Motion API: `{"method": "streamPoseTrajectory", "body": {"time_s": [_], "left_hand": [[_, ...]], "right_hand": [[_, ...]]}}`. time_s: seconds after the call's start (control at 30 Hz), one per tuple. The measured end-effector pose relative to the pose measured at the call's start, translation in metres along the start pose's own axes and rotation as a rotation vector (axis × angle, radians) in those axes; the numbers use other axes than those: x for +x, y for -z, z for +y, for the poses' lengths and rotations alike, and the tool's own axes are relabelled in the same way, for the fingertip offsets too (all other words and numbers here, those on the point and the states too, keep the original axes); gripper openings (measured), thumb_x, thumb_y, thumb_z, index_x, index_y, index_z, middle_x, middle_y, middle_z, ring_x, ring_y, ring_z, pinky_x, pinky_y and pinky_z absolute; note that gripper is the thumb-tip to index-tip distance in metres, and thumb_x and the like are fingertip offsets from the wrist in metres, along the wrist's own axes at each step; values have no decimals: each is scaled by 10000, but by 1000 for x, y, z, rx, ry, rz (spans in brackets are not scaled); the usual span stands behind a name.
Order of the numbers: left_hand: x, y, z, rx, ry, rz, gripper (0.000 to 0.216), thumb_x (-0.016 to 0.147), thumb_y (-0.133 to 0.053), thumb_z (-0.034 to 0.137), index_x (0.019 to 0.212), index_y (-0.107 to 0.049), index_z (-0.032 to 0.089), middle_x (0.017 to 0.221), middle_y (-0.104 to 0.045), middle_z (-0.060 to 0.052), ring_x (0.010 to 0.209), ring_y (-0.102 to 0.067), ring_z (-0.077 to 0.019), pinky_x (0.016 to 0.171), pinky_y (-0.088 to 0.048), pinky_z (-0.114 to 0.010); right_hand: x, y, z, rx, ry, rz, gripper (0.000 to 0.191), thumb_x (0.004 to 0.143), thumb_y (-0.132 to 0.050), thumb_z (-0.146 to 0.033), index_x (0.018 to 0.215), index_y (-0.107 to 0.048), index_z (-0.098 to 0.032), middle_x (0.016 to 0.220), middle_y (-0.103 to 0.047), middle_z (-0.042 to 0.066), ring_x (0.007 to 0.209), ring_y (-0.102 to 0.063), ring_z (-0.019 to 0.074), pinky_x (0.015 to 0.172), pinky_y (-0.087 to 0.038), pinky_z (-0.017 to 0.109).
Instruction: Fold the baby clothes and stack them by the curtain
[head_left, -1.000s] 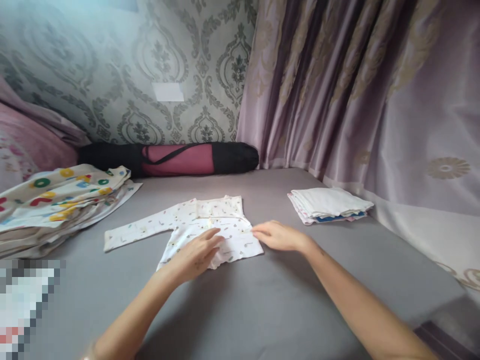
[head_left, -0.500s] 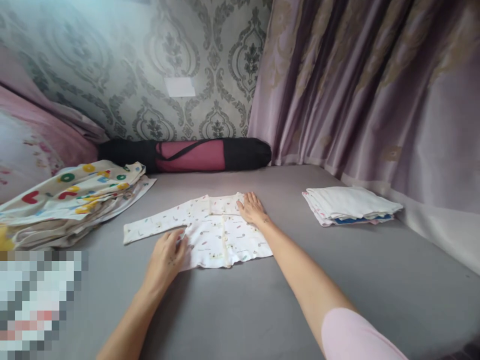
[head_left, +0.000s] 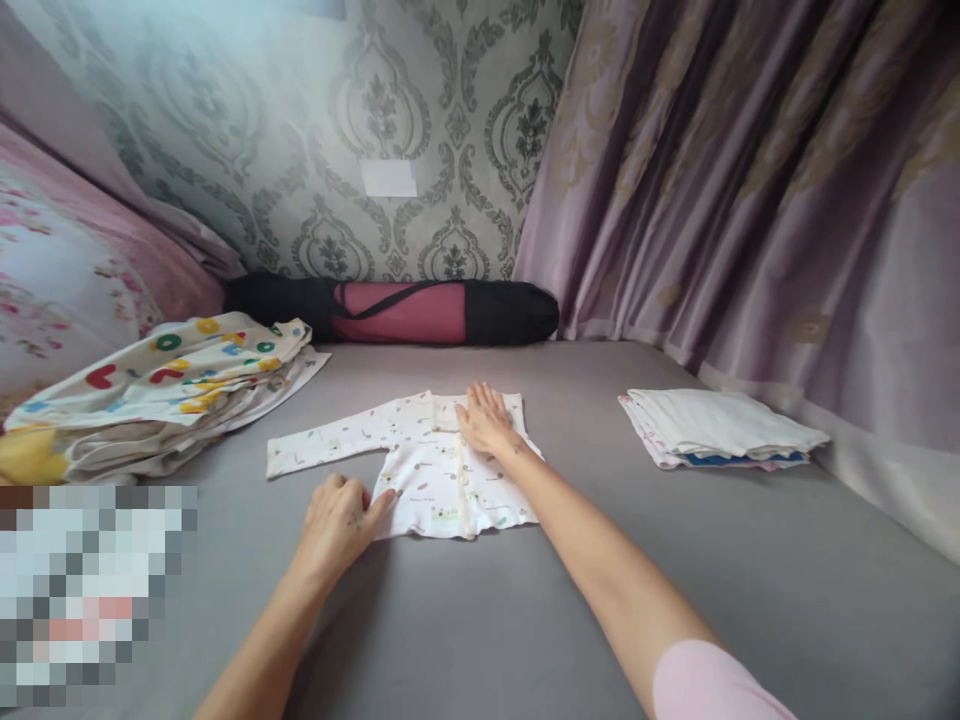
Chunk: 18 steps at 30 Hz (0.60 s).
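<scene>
A small white baby shirt (head_left: 427, 488) with a scattered print lies spread on the grey sheet. One sleeve (head_left: 330, 443) stretches out to the left; no sleeve sticks out on the right side. My right hand (head_left: 486, 418) rests flat on the shirt's upper part, right of the middle, fingers extended and covering some of the cloth. At the lower left side edge is my left hand (head_left: 341, 520), its thumb on the cloth and apart from the bent fingers, which lie beside the shirt. Nothing shows in its grasp.
On the left lies a loose pile of printed clothes (head_left: 180, 370); a neat folded stack (head_left: 720, 425) sits on the right. A long black and maroon bag (head_left: 405, 312) lies along the wallpapered wall. Purple curtains (head_left: 720, 200) hang at the right. A blurred patch covers the lower left.
My right hand has slid left from the shirt's right shoulder towards its middle. The left hand's thumb now spreads onto the shirt's edge. The view has shifted slightly.
</scene>
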<state>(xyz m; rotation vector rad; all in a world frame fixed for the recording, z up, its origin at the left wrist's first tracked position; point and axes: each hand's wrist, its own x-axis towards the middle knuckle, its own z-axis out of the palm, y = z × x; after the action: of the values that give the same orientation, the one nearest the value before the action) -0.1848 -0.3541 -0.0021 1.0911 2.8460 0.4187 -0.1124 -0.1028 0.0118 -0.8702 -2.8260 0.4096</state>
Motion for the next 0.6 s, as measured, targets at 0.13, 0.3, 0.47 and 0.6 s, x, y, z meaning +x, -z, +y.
{"method": "streamPoseTrajectory", "body": {"time_s": [0.13, 0.3, 0.47, 0.6], "left_hand": [[3, 4, 0, -57, 11, -18, 484, 812, -426, 610, 655, -621, 195, 833, -616, -133, 876, -590, -297, 800, -441, -373], [20, 16, -22, -150, 176, 3, 485, 805, -437, 595, 817, -660, 165, 858, -667, -145, 883, -628, -304, 786, -464, -370], [47, 29, -64, -87, 469, 144, 492, 839, -420, 447, 1087, -627, 76, 971, -671, -200, 1060, -595, -365, 902, -449, -438], [72, 32, -91, -38, 555, 202, 567, 830, -431, 474, 1158, -589, 39, 1102, -637, -248, 1155, -542, -391, 918, -437, -440]], "right_hand": [[4, -14, -37, 38, 115, -12, 661, 991, -232, -426, 1511, -256, -18, 1599, -184, 146, 1487, -87, 251, 1196, -33, 429], [9, -33, -50, 23, 95, 33, 656, 993, -232, -423, 1508, -260, -18, 1591, -211, 148, 1482, -124, 232, 1195, -35, 415], [8, -39, -46, 11, 88, -30, 664, 990, -232, -425, 1509, -255, -11, 1586, -235, 148, 1472, -157, 244, 1190, -39, 419], [10, -36, -45, 2, 92, -64, 669, 990, -233, -423, 1512, -239, -4, 1592, -212, 155, 1476, -139, 248, 1185, -34, 421]]}}
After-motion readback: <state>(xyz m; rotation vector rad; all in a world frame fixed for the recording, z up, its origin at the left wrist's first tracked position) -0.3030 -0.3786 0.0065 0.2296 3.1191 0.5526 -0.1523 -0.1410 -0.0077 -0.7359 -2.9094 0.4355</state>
